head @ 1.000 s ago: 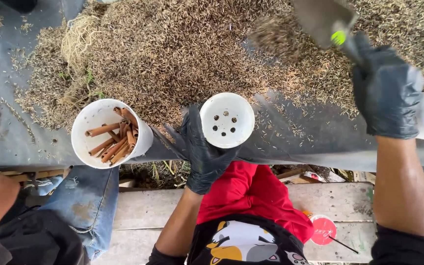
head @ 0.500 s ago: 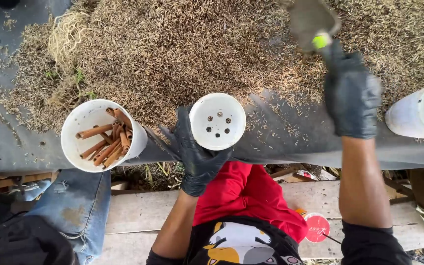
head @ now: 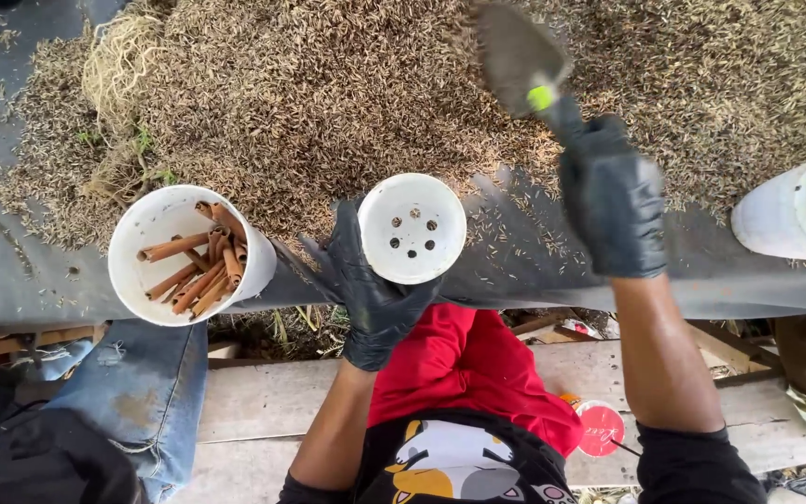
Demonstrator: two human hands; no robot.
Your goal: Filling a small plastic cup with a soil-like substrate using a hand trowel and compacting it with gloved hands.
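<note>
Our left hand (head: 372, 294) in its black glove wraps around the side of the white pot (head: 411, 228), holding it up at the table edge (head: 39, 294). Farther out, our right hand (head: 611, 201) squeezes the trowel (head: 521, 58) handle over the husk pile (head: 328, 84). The trowel has moved left since a moment ago.

Both hands are wearing black gloves, forearms bare. Left hand (head: 373, 289) is cupping the white pot (head: 411, 228) from below left, fingers spread around its wall. Right hand (head: 611, 198) is reaching up right of the pot, fist closing round a trowel handle (head: 552, 105), arm stretching forward
</note>
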